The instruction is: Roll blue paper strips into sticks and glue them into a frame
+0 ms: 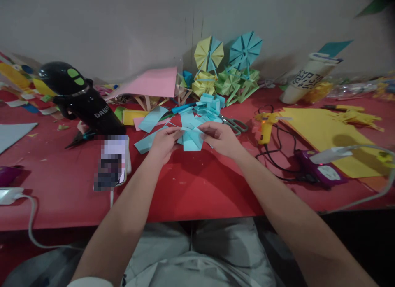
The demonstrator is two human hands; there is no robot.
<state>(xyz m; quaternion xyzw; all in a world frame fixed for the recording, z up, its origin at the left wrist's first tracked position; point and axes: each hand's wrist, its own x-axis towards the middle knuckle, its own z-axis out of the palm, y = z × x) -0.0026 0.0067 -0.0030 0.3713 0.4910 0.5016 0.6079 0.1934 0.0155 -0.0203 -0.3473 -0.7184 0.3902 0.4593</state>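
Between both hands, just above the red table, is a folded light-blue paper piece with creases running across it. My left hand pinches its left edge with thumb and fingers. On the opposite side, my right hand grips the right edge, fingertips bent over it. More blue paper strips lie on the table behind and left of my hands. A pile of small folded blue pieces sits farther back. Grey-handled scissors rest just beyond my right hand.
A black bottle leans at left, behind a phone. At right are a yellow glue gun, a purple power strip, cables and yellow sheets. Folded paper fans stand by the wall; the red table ends near my lap.
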